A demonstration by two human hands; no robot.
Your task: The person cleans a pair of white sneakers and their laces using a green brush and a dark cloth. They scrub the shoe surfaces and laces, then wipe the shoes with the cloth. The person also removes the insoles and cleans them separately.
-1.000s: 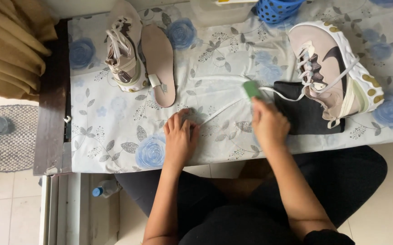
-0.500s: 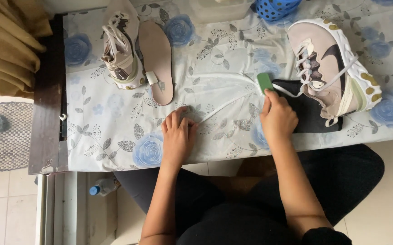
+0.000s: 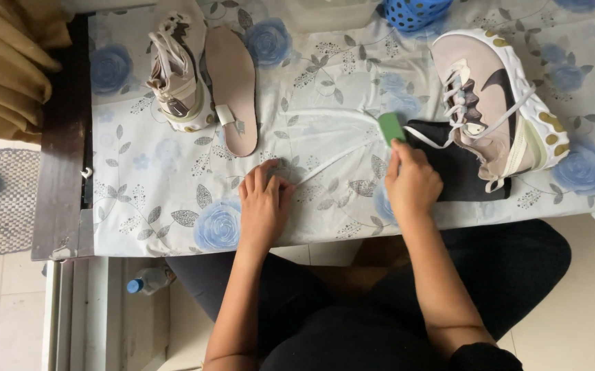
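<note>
The left hand (image 3: 264, 206) lies flat and open on the cloth (image 3: 174, 206), fingers pinning 1 end of a white lace (image 3: 332, 161) that runs across the table toward the right. The right hand (image 3: 413, 182) is closed around a small green brush (image 3: 391, 128), which sits on the lace just beside a black cloth (image 3: 459, 168).

Judging by how things lie, the work is partway: 1 lace is out and stretched flat under the brush, and 1 insole (image 3: 232, 89) lies loose on the table beside the left shoe (image 3: 177, 75), which rests on its side with laces hanging slack. The right shoe (image 3: 496, 103) lies partly on the black cloth, its lace threaded (loosened, by the look of it). Whether any piece is already clean cannot be told from this height.

Few packages show: a blue perforated basket (image 3: 417, 10) at the top edge, a clear tub (image 3: 325, 14) beside it, and a clear bottle (image 3: 147, 280) with a blue cap on the floor below the table. No label is legible.
</note>
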